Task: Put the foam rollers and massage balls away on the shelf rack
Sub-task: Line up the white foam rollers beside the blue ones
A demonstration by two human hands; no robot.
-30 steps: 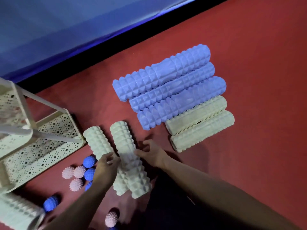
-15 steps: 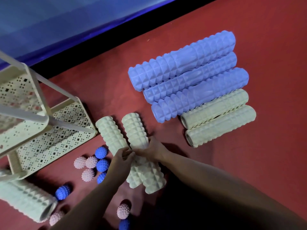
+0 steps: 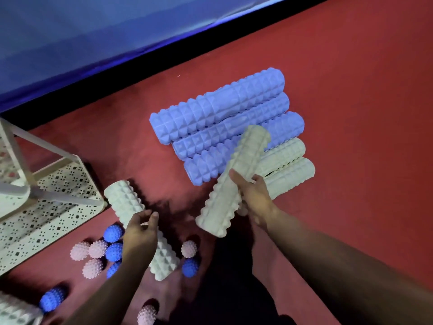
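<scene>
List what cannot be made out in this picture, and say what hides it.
Head view only:
- Shelf rack: upper tiers cut off by the left edge.
- Roller at the bottom-left corner: mostly outside the frame.
- Cream roller on the floor: its middle is hidden by the left hand.
- Two cream rollers in the row: near ends covered by the lifted roller and right hand.
- Blue ball: partly behind the left forearm.

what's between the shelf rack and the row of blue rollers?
Head view: one pale roller lying on the red floor, between the rack and the blue rollers; otherwise bare floor.
</scene>
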